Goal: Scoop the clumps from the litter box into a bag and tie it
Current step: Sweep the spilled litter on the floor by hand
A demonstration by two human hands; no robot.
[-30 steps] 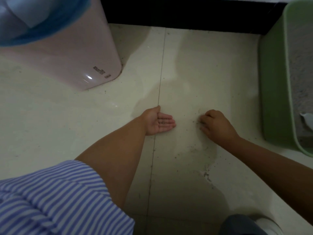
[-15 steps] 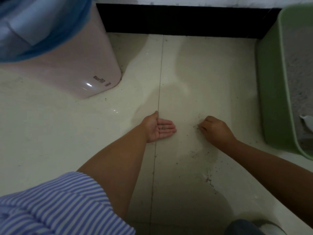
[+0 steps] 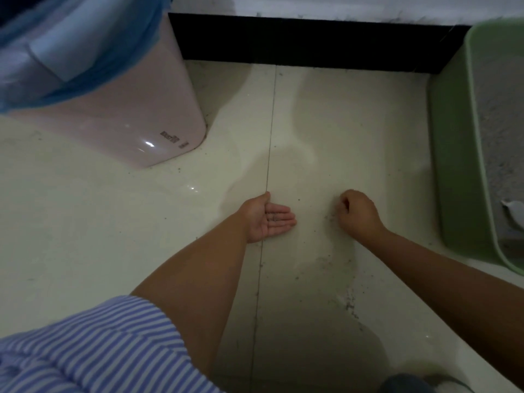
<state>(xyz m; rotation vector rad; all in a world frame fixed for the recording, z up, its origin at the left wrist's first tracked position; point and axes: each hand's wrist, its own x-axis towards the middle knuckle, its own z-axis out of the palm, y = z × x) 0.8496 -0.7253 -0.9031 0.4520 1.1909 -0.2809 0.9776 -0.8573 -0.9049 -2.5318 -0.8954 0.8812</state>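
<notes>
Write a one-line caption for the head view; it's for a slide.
Left hand cups litter grains palm-up on the floor while the right hand gathers more beside the green litter box.

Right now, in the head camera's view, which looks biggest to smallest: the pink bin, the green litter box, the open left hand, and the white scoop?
1. Pink bin, though it is cut off by the frame.
2. Green litter box, also cut off.
3. Left hand.
4. White scoop, only partly visible.

Bin (image 3: 119,109) left, litter box (image 3: 459,165) right
</notes>
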